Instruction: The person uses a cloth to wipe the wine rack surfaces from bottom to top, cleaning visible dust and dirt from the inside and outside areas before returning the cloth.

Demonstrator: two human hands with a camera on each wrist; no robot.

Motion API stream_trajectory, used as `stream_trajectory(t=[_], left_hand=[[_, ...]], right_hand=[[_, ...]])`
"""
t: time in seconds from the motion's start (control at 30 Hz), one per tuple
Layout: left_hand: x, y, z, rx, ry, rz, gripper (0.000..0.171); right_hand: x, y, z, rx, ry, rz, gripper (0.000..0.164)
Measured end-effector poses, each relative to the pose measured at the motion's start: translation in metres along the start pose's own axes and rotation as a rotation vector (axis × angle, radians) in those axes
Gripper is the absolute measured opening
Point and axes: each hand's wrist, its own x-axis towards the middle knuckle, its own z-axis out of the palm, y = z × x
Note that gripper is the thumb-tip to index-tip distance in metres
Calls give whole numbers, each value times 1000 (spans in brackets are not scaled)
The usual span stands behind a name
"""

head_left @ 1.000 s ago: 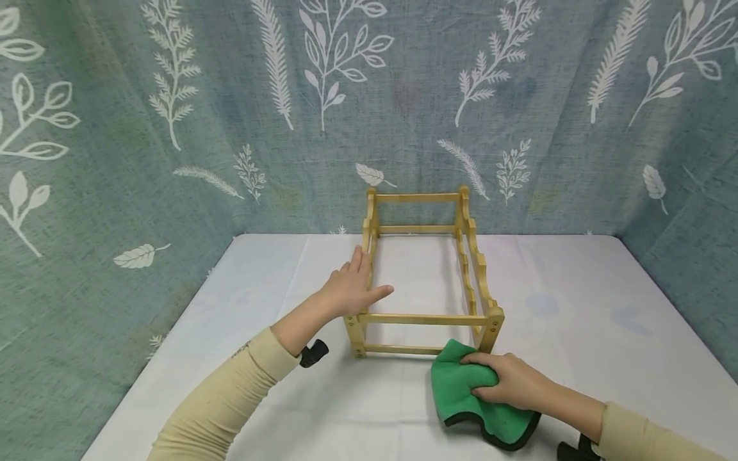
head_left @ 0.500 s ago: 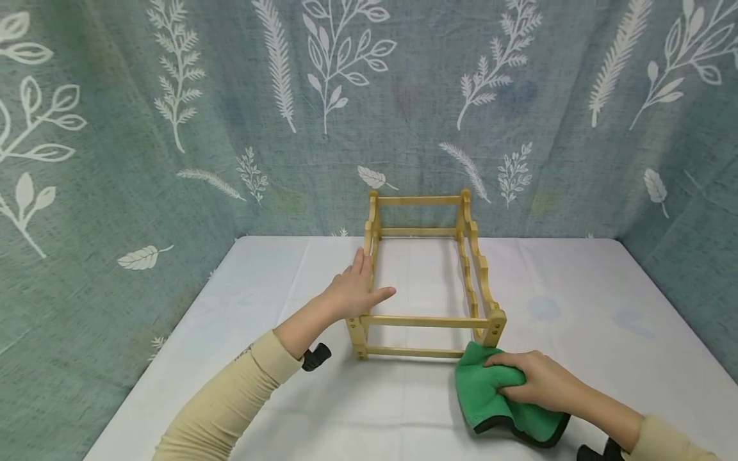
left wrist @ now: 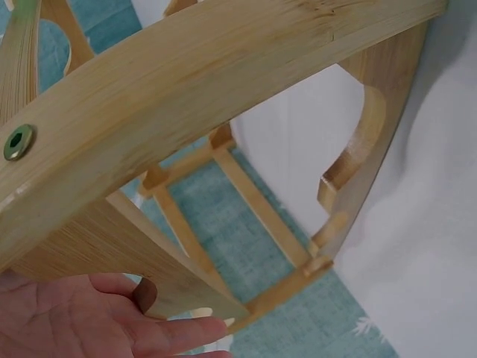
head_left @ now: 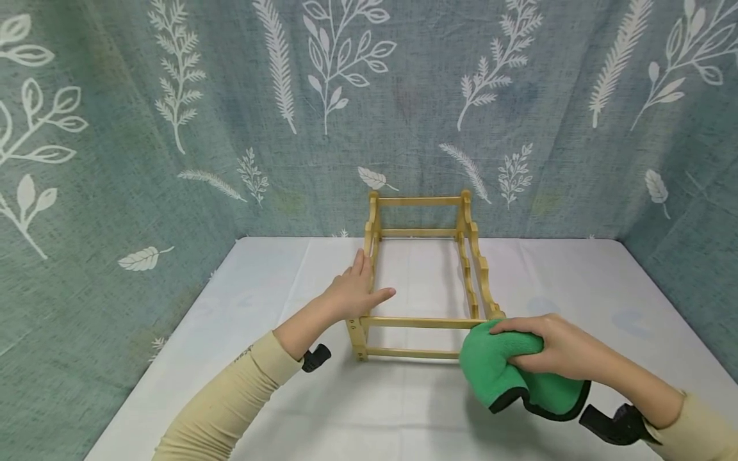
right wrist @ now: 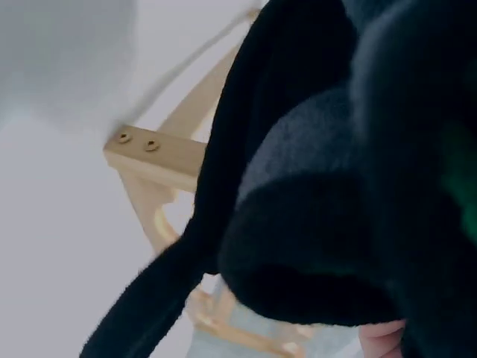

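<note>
A light wooden rack with scalloped side panels stands on the white tabletop. My left hand rests on its left side near the front, fingers straight and thumb spread inward. In the left wrist view, that hand lies against a side panel, below a curved wooden rail. My right hand grips a green cloth with black edging, fingers and thumb pinching it. The cloth covers the rack's front right corner in the head view. Dark folds of cloth fill much of the right wrist view, beside the rack.
White cloth covers the tabletop around the rack. A blue-green curtain with white leaf prints hangs behind and on both sides, close to the rack's far end. Each wrist carries a small black camera mount.
My right hand has moved right, then up with the green cloth, from the foot of the front right leg to its top corner. The left hand and the rack hold their places.
</note>
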Motion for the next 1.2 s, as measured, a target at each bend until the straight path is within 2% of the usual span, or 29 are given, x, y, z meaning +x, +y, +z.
stream_trajectory(t=[0.13, 0.3, 0.53, 0.7, 0.8, 0.97, 1.2], left_hand=[[0, 0, 0, 2, -1, 2, 94], [1, 2, -1, 5, 0, -1, 94], [1, 3, -1, 4, -8, -4, 93], [-1, 3, -2, 4, -4, -9, 94], [-1, 2, -3, 1, 1, -13, 94], [-1, 1, -1, 5, 8, -10, 94], [-1, 1, 0, -12, 12, -8, 93]], right_hand=[[1, 9, 7, 61, -46, 47, 37], [1, 28, 29, 131, -112, 120, 38], [5, 44, 60, 119, -142, 158, 36], [9, 32, 68, 30, -98, 158, 35], [17, 20, 75, -36, -72, 139, 34], [44, 0, 95, -111, -39, 114, 32], [88, -27, 126, -188, -25, 36, 34]])
